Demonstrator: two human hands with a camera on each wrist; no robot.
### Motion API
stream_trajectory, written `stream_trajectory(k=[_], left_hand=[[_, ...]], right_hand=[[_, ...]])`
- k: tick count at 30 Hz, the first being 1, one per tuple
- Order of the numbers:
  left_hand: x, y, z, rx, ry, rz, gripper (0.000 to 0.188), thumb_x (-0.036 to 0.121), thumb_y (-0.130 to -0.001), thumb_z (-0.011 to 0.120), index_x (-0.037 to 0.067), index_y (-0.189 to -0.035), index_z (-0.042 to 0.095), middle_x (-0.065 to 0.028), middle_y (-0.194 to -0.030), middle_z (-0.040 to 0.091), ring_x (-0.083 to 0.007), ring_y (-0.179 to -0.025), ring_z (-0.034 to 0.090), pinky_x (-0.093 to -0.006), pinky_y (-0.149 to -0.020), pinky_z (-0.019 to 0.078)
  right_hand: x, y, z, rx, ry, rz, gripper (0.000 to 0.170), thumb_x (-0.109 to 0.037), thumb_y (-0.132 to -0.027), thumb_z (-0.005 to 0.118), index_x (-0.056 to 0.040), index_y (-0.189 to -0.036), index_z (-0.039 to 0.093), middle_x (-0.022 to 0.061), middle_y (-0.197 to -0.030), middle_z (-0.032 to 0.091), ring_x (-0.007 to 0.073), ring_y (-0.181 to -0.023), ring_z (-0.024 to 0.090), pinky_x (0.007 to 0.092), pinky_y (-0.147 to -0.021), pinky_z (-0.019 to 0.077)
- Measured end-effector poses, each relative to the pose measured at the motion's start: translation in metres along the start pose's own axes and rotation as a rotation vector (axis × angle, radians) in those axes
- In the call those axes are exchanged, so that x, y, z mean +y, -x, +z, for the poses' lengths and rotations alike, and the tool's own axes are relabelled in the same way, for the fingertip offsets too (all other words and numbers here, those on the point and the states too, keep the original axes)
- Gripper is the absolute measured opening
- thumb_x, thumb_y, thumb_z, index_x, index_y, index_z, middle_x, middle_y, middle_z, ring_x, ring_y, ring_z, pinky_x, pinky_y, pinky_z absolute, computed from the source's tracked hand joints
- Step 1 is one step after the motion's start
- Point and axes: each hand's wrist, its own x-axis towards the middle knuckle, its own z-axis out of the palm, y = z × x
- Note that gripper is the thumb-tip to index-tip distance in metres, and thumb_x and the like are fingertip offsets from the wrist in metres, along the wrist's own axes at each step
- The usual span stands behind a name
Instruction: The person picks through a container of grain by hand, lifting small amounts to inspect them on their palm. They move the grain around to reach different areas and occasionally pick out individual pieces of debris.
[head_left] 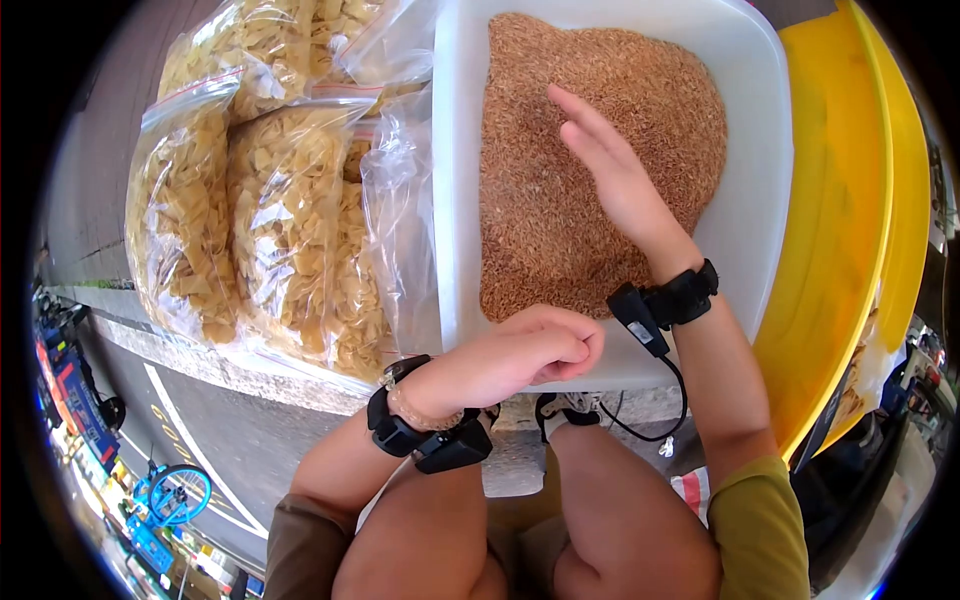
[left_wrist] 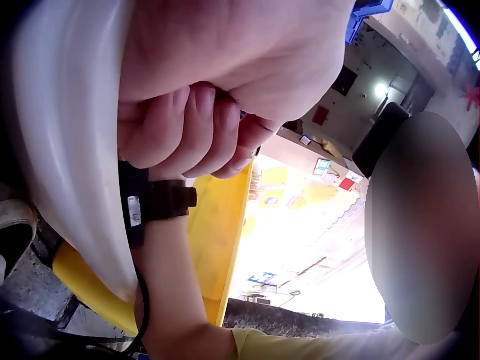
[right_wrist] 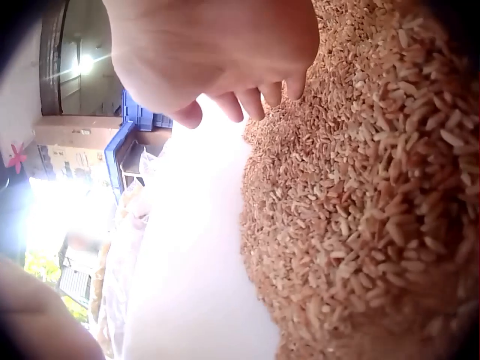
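Note:
A heap of reddish-brown rice (head_left: 560, 230) lies in a white plastic tub (head_left: 755, 200). My right hand (head_left: 625, 185) is over the heap, fingers extended towards the far side. In the right wrist view, its fingers (right_wrist: 251, 101) stretch out beside the loose grains (right_wrist: 367, 195). Near the tub's front rim is my left hand (head_left: 530, 350), its fingers curled in. The left wrist view shows those curled fingers (left_wrist: 199, 127) against the palm, with nothing visible held. Each wrist wears a black strapped device.
Clear zip bags of pale yellow flakes (head_left: 290, 230) lie left of the tub. A yellow container (head_left: 835, 180) stands at its right. A black cable (head_left: 685, 395) hangs from the right wrist device. Further left, a blue bicycle (head_left: 180, 495) stands by the road.

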Motion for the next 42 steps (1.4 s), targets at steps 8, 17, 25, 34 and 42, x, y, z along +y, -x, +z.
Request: stream_trajectory(k=[8,17,25,34,42], left_hand=[[0.001,-0.001,0.0,0.003,-0.005,0.015,0.022,0.018,-0.082,0.041,0.007,-0.063,0.04,0.0055,-0.06,0.033,-0.0029,-0.054,0.027,-0.0199,-0.049,0.0212],[0.004,-0.001,0.001,-0.014,-0.018,-0.051,0.022,0.017,-0.084,0.041,0.007,-0.064,0.042,0.0049,-0.061,0.034,-0.0032,-0.056,0.029,-0.0195,-0.05,0.023],[0.005,-0.001,0.002,-0.008,-0.037,-0.057,0.021,0.016,-0.084,0.041,0.007,-0.065,0.043,0.0045,-0.062,0.036,-0.003,-0.056,0.03,-0.019,-0.05,0.0237],[-0.001,-0.004,-0.002,0.09,0.043,-0.13,0.024,0.017,-0.084,0.04,0.008,-0.062,0.04,0.0064,-0.058,0.031,-0.0016,-0.048,0.022,-0.0202,-0.044,0.0162],[-0.002,-0.005,0.002,0.086,-0.024,-0.041,0.027,0.019,-0.085,0.041,0.008,-0.061,0.039,0.0062,-0.056,0.03,-0.0025,-0.05,0.024,-0.0204,-0.047,0.0186]], right_hand=[[-0.025,0.024,0.017,-0.333,0.764,-0.381,0.049,-0.022,-0.081,0.058,0.0065,-0.12,0.049,0.0254,-0.131,0.042,0.0379,-0.123,0.04,0.0404,-0.102,0.0339],[-0.058,0.043,0.001,-0.525,0.822,-0.155,0.03,-0.017,-0.081,0.056,0.006,-0.1,0.059,0.019,-0.105,0.059,0.0346,-0.095,0.056,0.0401,-0.083,0.045],[-0.055,0.041,-0.022,-0.092,1.108,0.0,0.027,-0.021,-0.082,0.052,0.0012,-0.071,0.062,0.0189,-0.072,0.061,0.0338,-0.071,0.06,0.0434,-0.066,0.048],[-0.017,0.001,-0.046,0.062,0.113,0.316,0.032,-0.024,-0.092,0.045,-0.0006,-0.108,0.059,0.0066,-0.097,0.064,0.0186,-0.095,0.059,0.0283,-0.081,0.0447],[-0.005,-0.006,-0.032,0.138,-1.134,0.363,0.048,-0.024,-0.095,0.027,0.0117,-0.126,0.035,0.0267,-0.128,0.044,0.0338,-0.12,0.045,0.0411,-0.104,0.0348]])
